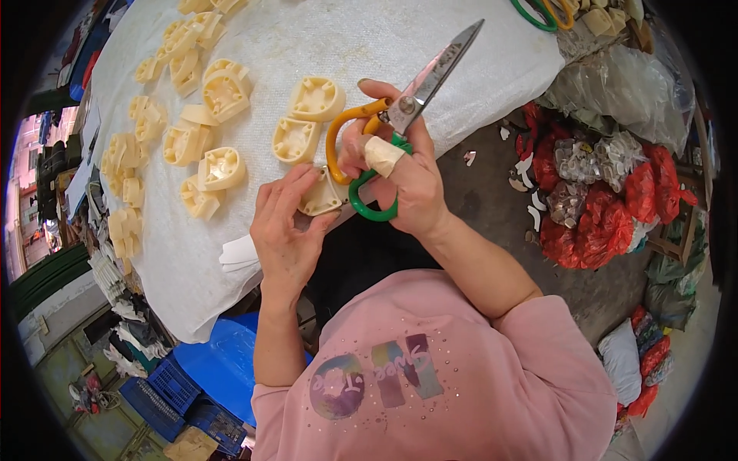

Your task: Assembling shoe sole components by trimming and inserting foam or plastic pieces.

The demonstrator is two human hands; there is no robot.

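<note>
My left hand (pixel 286 227) is closed on a small cream plastic casing (pixel 320 197), held at the table's near edge. In my right hand (pixel 415 180) is a pair of scissors (pixel 435 75) with one orange and one green handle loop. Their metal blades lie together and point up and to the right, away from the casing. A beige wrap (pixel 382 156) covers part of a right-hand digit. The scissors' handles are right beside the casing. Just beyond my left hand, two similar cream casings (pixel 297 140) lie touching on the white-covered table.
More cream casings (pixel 227 94) are spread in clusters over the left of the white table cover (pixel 269 46). Another scissors' green handle (pixel 533 14) shows at the far right edge. Red plastic bags (pixel 596 227) lie on the floor at right. A blue plastic tub (pixel 223 361) is below left.
</note>
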